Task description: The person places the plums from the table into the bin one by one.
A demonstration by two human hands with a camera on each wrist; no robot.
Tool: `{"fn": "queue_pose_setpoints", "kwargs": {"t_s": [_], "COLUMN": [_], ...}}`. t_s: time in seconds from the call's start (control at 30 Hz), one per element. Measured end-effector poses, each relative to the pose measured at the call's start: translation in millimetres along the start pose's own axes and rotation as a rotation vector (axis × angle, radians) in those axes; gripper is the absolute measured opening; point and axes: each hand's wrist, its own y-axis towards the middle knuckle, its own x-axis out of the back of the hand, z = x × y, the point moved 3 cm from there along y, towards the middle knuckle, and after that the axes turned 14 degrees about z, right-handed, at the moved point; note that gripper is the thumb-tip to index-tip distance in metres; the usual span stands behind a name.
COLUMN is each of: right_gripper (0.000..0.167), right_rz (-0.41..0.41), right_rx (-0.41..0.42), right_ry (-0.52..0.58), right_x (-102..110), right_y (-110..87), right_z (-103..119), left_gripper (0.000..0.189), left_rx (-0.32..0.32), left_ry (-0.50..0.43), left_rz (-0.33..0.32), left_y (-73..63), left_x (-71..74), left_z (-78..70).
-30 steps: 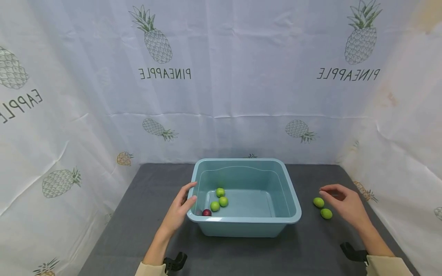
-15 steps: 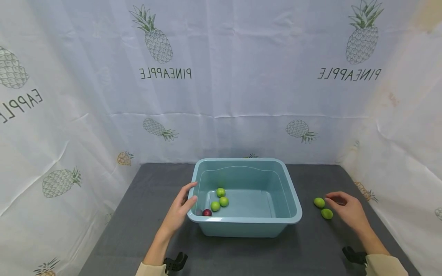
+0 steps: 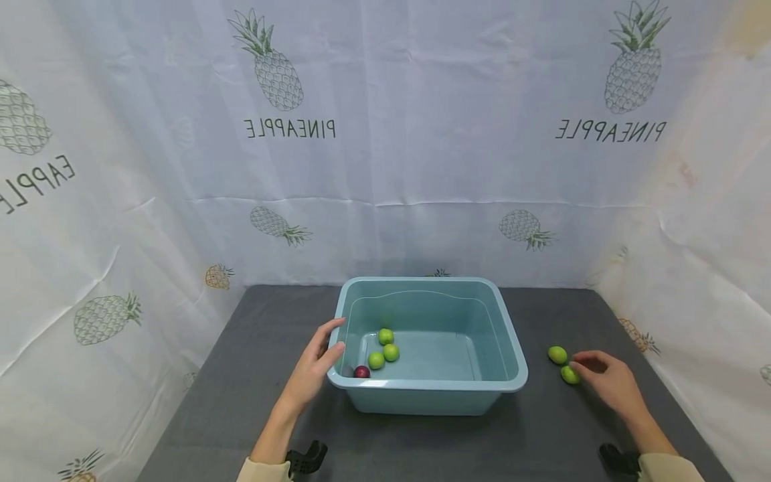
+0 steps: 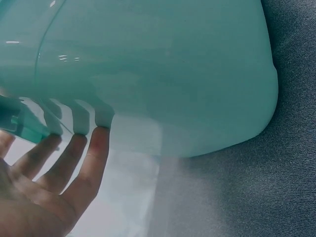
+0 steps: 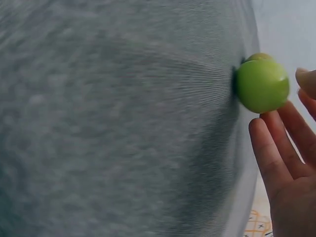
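Observation:
My left hand (image 3: 310, 375) rests at the left rim of a pale blue-green plastic tub (image 3: 424, 398). In the left wrist view its straight fingers (image 4: 94, 158) touch the tub's outer wall (image 4: 182, 74). On the right, two small green limes lie on the dark cloth, a nearer lime (image 3: 568, 376) and a farther lime (image 3: 557, 355). My right hand (image 3: 611, 388) is at the nearer one, overlapping its right side. The right wrist view shows the extended fingers beside this lime (image 5: 261, 86) and the thumb a small gap away. The farther lime is mostly hidden behind it there.
Inside the tub, at its left, are three green limes (image 3: 391, 352) and a dark red round fruit (image 3: 361, 371). Dark grey cloth (image 3: 259, 348) covers the table. White sheeting (image 3: 409, 154) with printed pineapples hangs behind and at both sides.
My right hand has moved down toward me, from above the farther lime to the nearer one. My left hand, the tub and the limes stay where they were.

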Motion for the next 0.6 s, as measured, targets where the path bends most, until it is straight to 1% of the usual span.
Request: {"fn": "queue_pose_setpoints", "kwargs": {"t_s": [0.1, 0.2, 0.37, 0.5, 0.6], "right_gripper": [0.047, 0.054, 0.061, 0.058, 0.054], "right_rz": [0.038, 0.057, 0.094, 0.107, 0.098], "right_rx": [-0.037, -0.055, -0.050, -0.031, -0.013], "right_ry": [0.020, 0.027, 0.009, -0.041, -0.063], "right_x": [-4, -5, -6, -9, -11], "right_y": [0.8, 1.6, 1.2, -0.4, -1.7], "right_z": [-6, -8, -4, 2, 6], "left_gripper": [0.048, 0.048, 0.048, 0.048, 0.048], "left_rx": [-0.015, -0.026, -0.031, -0.036, -0.037], "left_ry": [0.003, 0.006, 0.004, 0.007, 0.008], "left_rz": [0.013, 0.023, 0.019, 0.023, 0.028], "left_y": [-0.7, -1.6, -2.1, -2.4, -2.7], "left_x": [-0.5, -0.7, -0.5, -0.6, -0.8], "left_z": [-0.2, -0.7, -2.3, -2.4, -2.2]}}
